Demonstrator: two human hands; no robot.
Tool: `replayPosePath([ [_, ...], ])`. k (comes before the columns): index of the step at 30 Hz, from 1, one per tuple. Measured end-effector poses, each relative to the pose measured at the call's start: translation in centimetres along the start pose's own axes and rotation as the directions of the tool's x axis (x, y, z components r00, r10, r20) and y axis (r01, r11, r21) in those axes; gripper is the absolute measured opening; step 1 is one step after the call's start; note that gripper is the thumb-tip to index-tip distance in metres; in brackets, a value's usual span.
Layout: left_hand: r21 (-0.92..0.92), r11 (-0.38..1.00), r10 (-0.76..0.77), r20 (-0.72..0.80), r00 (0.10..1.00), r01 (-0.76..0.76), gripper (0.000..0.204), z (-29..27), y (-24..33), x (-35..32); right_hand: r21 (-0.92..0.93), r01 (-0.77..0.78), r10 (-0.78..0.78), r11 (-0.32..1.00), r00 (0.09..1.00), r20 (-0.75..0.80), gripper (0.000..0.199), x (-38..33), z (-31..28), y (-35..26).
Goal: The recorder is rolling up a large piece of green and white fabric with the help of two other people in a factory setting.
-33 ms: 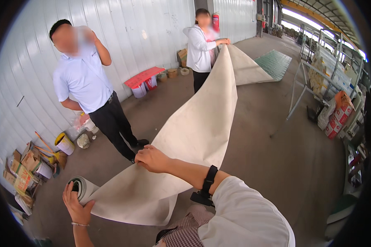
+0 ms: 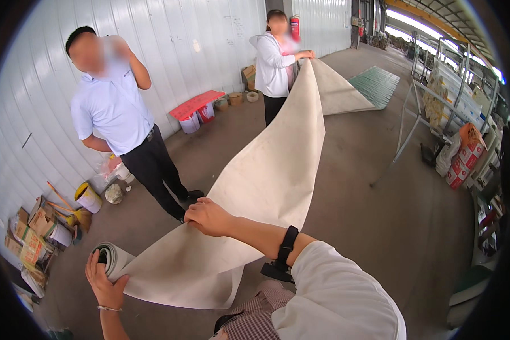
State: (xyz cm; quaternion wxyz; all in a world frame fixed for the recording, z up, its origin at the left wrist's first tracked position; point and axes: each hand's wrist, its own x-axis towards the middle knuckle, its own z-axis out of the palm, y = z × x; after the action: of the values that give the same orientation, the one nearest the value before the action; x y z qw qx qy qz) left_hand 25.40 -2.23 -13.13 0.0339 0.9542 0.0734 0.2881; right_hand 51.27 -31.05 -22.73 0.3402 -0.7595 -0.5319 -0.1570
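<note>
Both hands closed on beige sheet point(image 2: 266, 187): left hand point(image 2: 105, 283) at its rolled end, right hand point(image 2: 208, 217) on its edge

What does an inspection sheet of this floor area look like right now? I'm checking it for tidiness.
Surface: bare concrete floor.
Job's things: long beige sheet, rolled end near the wearer; a co-worker holds the far end.
Clutter: buckets, cardboard boxes along the wall.
Hands: left hand on the roll; right hand grips the sheet edge.
Cables: nothing seen.
Surroundings: bystander, metal racks, green mat.
</note>
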Motion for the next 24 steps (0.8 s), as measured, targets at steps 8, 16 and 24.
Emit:
replayPosePath([
  [8, -0.002, 1.0, 0.007, -0.017, 1.0, -0.007, 0.054, -0.2, -4.6, -0.9, -0.137, -0.075, 0.086, 0.988, 0.993, 0.081, 0.007, -0.6, -0.5, 0.8],
  [16, -0.032, 0.999, 0.015, 0.054, 0.998, -0.014, 0.081, -5.4, -15.9, -8.3, -0.301, 0.029, 0.033, 0.953, 0.98, 0.199, 0.011, 2.1, -0.1, 1.4],
  [24, -0.242, 0.869, -0.428, 0.068, 0.901, 0.432, 0.084, -9.6, -14.6, -14.7, -0.325, 0.199, -0.245, 0.925, 0.964, -0.105, 0.016, 11.2, -0.6, -5.9],
])
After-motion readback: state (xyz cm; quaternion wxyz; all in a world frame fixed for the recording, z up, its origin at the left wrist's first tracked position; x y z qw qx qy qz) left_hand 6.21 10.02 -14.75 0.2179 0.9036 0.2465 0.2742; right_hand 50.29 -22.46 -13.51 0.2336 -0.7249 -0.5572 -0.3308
